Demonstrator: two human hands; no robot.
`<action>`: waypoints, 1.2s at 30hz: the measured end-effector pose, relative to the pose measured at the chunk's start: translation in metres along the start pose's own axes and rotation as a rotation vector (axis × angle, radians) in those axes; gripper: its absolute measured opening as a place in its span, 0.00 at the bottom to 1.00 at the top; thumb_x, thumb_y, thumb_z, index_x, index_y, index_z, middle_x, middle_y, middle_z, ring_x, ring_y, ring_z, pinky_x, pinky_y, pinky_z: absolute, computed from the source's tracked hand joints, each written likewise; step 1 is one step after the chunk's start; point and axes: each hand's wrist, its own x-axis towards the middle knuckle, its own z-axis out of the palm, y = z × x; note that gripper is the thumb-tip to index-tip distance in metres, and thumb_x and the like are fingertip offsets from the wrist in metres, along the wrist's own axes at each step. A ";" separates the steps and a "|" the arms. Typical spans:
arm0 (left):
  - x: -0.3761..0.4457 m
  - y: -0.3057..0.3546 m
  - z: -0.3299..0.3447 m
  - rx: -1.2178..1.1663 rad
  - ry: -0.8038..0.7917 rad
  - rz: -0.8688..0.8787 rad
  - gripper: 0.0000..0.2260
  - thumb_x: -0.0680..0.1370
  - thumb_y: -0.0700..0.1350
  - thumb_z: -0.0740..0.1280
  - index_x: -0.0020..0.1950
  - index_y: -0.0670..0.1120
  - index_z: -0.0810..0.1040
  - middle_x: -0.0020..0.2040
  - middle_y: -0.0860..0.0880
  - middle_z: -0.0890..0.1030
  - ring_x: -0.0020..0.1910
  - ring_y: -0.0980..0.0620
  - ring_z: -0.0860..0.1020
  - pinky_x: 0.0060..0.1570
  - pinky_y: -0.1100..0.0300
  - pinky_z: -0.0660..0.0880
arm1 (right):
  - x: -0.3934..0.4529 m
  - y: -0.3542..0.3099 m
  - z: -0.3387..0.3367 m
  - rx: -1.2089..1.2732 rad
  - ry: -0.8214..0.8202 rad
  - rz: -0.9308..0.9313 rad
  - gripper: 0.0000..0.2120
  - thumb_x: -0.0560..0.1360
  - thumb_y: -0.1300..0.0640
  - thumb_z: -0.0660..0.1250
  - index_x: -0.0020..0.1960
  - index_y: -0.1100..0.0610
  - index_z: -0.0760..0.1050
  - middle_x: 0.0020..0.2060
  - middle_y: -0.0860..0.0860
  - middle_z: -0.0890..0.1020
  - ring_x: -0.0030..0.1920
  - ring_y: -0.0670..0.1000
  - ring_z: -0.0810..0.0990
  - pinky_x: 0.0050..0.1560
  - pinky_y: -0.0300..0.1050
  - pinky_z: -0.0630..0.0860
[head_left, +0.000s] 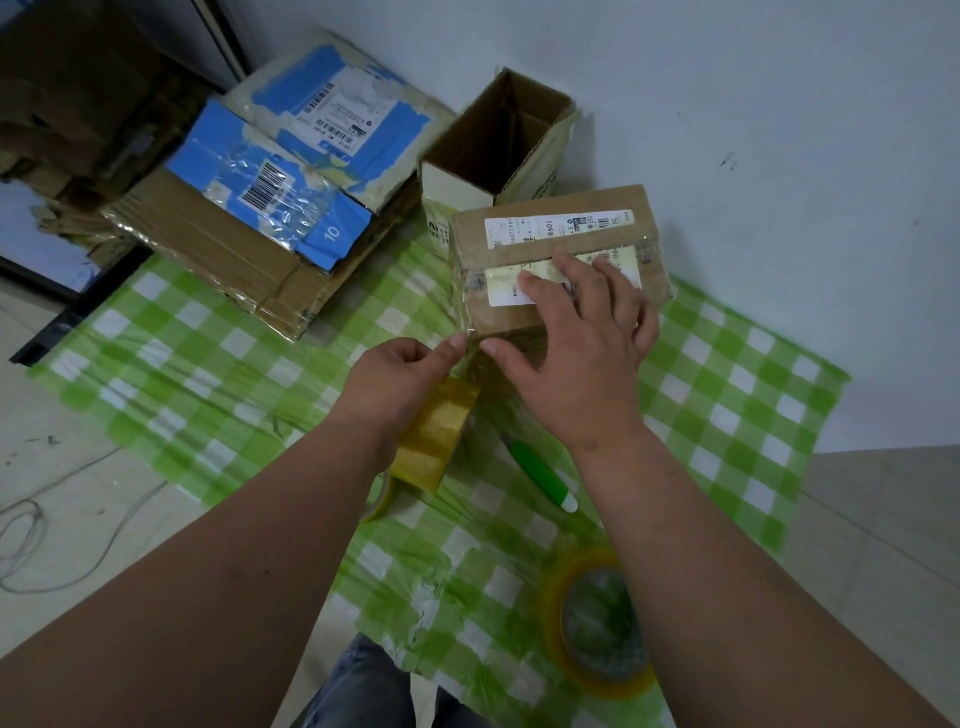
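1. Green-and-white checked cloth (208, 374) is spread over a pale floor beside a white wall. At the far left, a stack of flattened cartons (223, 244) is laid partly on its edge.
2. Right of the stack, the left hand (400, 379) is curled round a tape roll (434, 436). The roll is held just below the near edge of the box (524, 205), and the thumb is pushed up to that edge.
3. The step in hand is judged to be sealing: tape appears to be drawn from the roll onto the near face.
4. The box is set at the middle of the cloth, just in front of an open carton (467, 135). It is closed, brown and marked with white shipping labels. A band of clear tape (509, 255) is already run along the top seam.
5. The right hand (582, 332) is laid flat on the box top with its fingers straight and spread. Its thumb is pressed at the near edge, and nothing is gripped.
6. Next, the strip probably has to be smoothed down and cut. A green cutter (540, 475) is left on the cloth near the right wrist. A second roll (553, 623) is partly hidden by the right forearm.
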 end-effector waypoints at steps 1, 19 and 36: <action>0.000 0.000 0.000 -0.015 0.000 -0.004 0.31 0.69 0.66 0.72 0.52 0.38 0.80 0.45 0.45 0.79 0.41 0.49 0.74 0.39 0.53 0.71 | 0.000 0.000 0.000 0.002 -0.002 0.002 0.30 0.67 0.32 0.68 0.65 0.45 0.74 0.71 0.48 0.69 0.73 0.58 0.61 0.70 0.62 0.54; 0.002 -0.002 -0.002 -0.076 -0.013 0.039 0.17 0.68 0.59 0.77 0.35 0.47 0.77 0.34 0.48 0.78 0.38 0.48 0.75 0.38 0.52 0.73 | 0.001 -0.007 0.004 0.036 -0.013 0.058 0.36 0.64 0.25 0.64 0.64 0.46 0.72 0.72 0.49 0.67 0.75 0.56 0.56 0.73 0.64 0.49; 0.000 -0.004 -0.009 -0.097 -0.018 0.004 0.12 0.77 0.54 0.70 0.36 0.50 0.81 0.34 0.50 0.81 0.37 0.47 0.75 0.38 0.51 0.73 | 0.003 -0.037 0.023 -0.071 0.089 0.153 0.34 0.62 0.34 0.65 0.59 0.56 0.71 0.68 0.57 0.70 0.73 0.65 0.60 0.73 0.67 0.50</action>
